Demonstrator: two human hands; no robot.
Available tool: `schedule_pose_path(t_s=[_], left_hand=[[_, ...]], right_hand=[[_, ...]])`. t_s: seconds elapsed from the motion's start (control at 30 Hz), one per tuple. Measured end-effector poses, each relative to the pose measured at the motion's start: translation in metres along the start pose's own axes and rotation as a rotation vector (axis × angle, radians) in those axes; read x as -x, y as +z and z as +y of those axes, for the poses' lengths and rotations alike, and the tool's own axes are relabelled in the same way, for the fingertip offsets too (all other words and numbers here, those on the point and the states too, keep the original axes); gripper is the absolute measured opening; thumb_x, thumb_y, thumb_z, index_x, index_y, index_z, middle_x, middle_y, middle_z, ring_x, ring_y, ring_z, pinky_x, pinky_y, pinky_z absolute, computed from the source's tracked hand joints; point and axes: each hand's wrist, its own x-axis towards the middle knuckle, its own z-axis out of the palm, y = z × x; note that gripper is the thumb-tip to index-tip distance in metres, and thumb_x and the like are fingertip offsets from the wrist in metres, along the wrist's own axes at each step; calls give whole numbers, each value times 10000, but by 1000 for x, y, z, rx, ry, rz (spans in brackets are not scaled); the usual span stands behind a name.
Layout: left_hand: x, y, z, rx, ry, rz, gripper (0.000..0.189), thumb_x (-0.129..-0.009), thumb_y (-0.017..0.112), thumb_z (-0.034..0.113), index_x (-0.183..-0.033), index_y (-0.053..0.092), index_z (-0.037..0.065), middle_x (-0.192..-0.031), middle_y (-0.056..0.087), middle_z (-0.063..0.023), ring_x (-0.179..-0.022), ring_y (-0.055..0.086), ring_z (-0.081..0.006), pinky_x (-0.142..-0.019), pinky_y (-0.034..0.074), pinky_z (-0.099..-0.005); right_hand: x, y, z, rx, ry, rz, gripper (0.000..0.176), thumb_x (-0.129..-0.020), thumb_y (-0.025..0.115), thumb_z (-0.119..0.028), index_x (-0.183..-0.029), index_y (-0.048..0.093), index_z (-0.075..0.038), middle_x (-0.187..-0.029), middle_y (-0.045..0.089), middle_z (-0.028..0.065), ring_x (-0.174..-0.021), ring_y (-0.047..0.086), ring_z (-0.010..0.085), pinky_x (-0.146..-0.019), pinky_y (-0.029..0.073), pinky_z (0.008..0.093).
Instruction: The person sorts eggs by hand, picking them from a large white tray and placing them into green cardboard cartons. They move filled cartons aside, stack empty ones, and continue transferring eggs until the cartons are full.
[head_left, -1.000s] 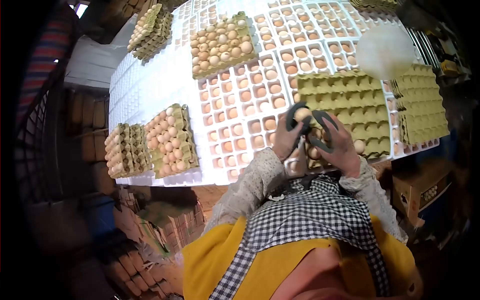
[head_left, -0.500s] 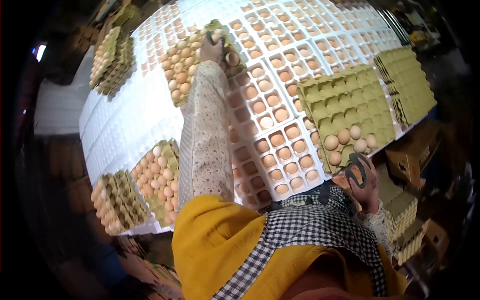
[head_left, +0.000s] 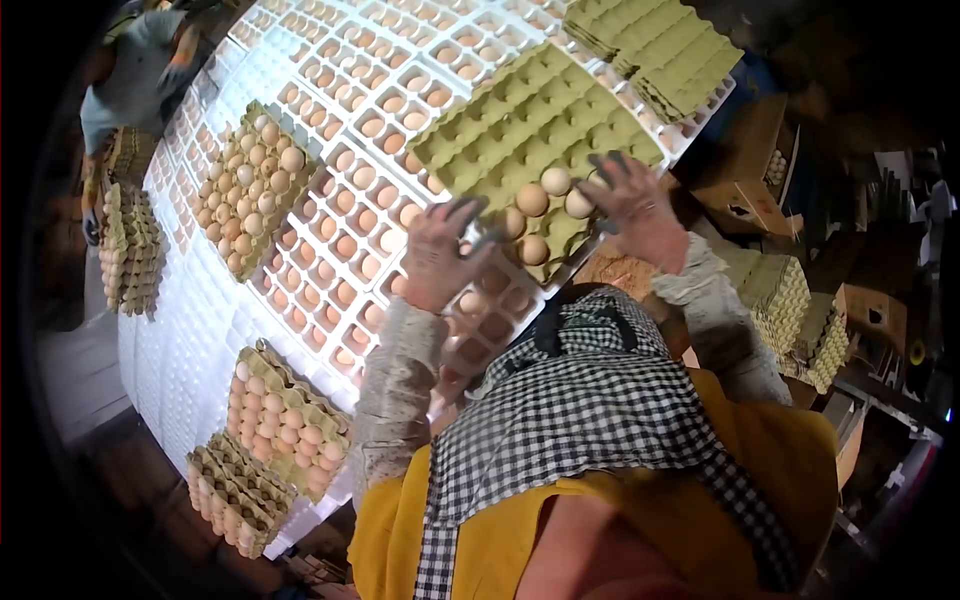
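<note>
My left hand (head_left: 437, 255) is over the white foam trays (head_left: 352, 262), at the near-left edge of a green-brown pulp tray (head_left: 520, 115). Its dark-covered thumb and fingers are spread, with a pale egg (head_left: 466, 247) visible between them; no grip on it shows. Spread fingers of my right hand (head_left: 642, 212) reach over the pulp tray's near right corner. They overlap a light egg (head_left: 598, 186), and contact cannot be made out. Several brown and cream eggs (head_left: 533, 199) sit in that tray's near end.
A filled pulp tray (head_left: 255, 180) lies farther left. Egg-filled trays (head_left: 285, 425) stand at the near-left edge, stacked pulp trays (head_left: 665, 50) at the far right. A co-worker (head_left: 140, 75) is beside a stack of trays (head_left: 130, 250). Cardboard boxes (head_left: 740, 180) stand to the right.
My left hand has come back from the far-left egg tray to the near pulp tray. My right hand has moved up over that tray's eggs. The view has turned.
</note>
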Motion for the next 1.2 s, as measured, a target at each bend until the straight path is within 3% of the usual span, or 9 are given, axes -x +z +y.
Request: schedule_pose_path(t_s=[0.23,0.33,0.43,0.53,0.7,0.8,0.87,0.93,1.2], left_hand=[[-46,76,33,-64,6,-168,427,-659,772,307,-1025,684,105,-879,676,-120,-873,615,-355,-825,447,-474],[-20,74,16,42,-57,126,430,-736,727,120,-1140,619,18,-1077,623,-155,-962,608,-330,-889,479,-433],[-28,54,-8,827,-409,240,418,-762,679,28,-1164,573,-18,-1124,581,-118,-979,581,-245,-880,487,-393],[-72,57,60,86,-229,-48,322,-797,703,189,-1072,628,39,-1051,582,-124,-903,620,-263,-788,519,-386],[-102,108,67,-509,-125,-308,316,-743,731,393,-966,710,170,-1023,611,-157,-868,662,-364,-716,546,-457],[-102,111,53,-304,-87,-190,262,-786,741,322,-918,701,99,-913,616,-129,-783,664,-302,-669,537,-416],[-89,108,14,15,-151,-72,240,-819,739,277,-930,684,72,-834,608,-90,-748,656,-254,-637,527,-383],[-68,83,4,871,-733,-68,235,-885,672,201,-1072,632,65,-897,590,-14,-762,585,-120,-616,498,-308],[18,9,15,728,-688,39,353,-833,720,325,-1128,692,135,-1040,648,-87,-915,652,-215,-734,541,-389]], right_hand=[[3,73,30,-360,-308,179,262,-880,596,-182,-1130,539,-130,-1047,557,91,-990,537,203,-913,441,395],[29,69,17,-554,179,455,478,-749,726,-169,-1158,514,-42,-1019,561,120,-1084,551,250,-929,456,413],[19,19,44,-1681,621,211,489,-711,758,-231,-1109,550,-37,-929,616,160,-824,634,325,-817,521,424],[20,45,53,-368,437,196,376,-768,699,-307,-1012,620,-32,-825,634,125,-730,643,298,-700,529,402],[-34,226,11,124,205,-22,167,-801,600,-166,-703,649,-40,-741,664,78,-748,639,247,-622,497,368],[-34,231,17,-1516,643,475,101,-744,627,-141,-697,675,-65,-726,658,55,-743,634,239,-604,491,378],[-6,112,56,-144,-44,-107,86,-730,645,-186,-743,716,-140,-769,671,93,-828,657,265,-670,529,447],[22,129,85,-474,-200,490,192,-778,645,-212,-951,698,-148,-803,637,89,-802,641,274,-625,548,441],[35,39,121,-2054,202,-492,407,-804,672,-134,-1194,605,-38,-1210,574,103,-956,638,190,-753,549,314]])
